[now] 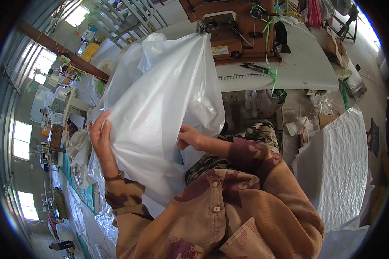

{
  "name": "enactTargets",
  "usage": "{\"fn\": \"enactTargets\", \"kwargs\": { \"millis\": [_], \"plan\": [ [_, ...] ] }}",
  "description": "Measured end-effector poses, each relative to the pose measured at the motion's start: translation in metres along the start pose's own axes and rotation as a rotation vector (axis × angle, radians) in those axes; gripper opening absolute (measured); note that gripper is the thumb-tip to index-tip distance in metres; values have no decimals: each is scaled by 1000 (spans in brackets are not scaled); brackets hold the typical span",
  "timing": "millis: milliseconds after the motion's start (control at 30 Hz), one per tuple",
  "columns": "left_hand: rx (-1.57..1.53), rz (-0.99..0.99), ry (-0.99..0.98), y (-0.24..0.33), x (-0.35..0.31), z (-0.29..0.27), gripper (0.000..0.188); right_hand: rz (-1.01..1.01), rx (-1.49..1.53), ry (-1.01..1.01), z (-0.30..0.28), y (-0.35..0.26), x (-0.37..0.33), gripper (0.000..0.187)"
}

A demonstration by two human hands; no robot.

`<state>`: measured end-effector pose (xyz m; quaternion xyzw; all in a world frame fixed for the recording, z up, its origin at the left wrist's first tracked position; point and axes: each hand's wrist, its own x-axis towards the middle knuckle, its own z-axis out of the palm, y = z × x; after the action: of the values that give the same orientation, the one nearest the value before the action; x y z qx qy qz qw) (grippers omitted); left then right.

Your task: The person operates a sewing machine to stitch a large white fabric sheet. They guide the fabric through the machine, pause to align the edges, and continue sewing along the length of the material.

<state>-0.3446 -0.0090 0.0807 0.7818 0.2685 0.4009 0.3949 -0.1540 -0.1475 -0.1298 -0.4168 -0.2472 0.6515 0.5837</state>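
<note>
A large sheet of white, slightly see-through plastic fabric hangs in folds from the sewing machine down toward my lap. Its upper corner lies at the needle end of the brown sewing machine. My left hand is closed on the left side of the sheet, with fingers bent against it and the thumb hidden. Lower and near the middle, my right hand pinches the sheet's right-hand edge. Folds cover part of its fingertips.
Black thread snips lie on the grey machine table, beside a ruler strip. Green ribbon dangles over the table's front edge. A stack of white sheeting stands at my right. Metal racks rise at the far left.
</note>
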Motion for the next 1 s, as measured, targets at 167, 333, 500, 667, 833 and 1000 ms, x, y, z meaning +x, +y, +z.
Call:
{"fn": "enactTargets", "kwargs": {
  "millis": [167, 333, 500, 667, 833, 1000],
  "plan": [
    [267, 76, -189, -96, 41, -55, 32, -306, -291, 131, 26, 6, -74, 30],
    [1435, 687, -115, -61, 59, 10, 35, -772, -759, 410, 35, -7, -105, 25],
    [217, 251, -543, 31, -13, 113, 25, -606, -650, 334, 50, -5, -103, 20],
    [494, 53, -511, 12, -48, 134, 11, -761, -821, 318, 40, -16, -101, 19],
    [192, 66, -310, 1, -52, 133, 12, -605, -283, 682, -19, -3, -95, 22],
    [211, 145, -232, 2, -46, 142, 12, -520, -106, 732, -40, -19, -78, 45]
  ]
}}
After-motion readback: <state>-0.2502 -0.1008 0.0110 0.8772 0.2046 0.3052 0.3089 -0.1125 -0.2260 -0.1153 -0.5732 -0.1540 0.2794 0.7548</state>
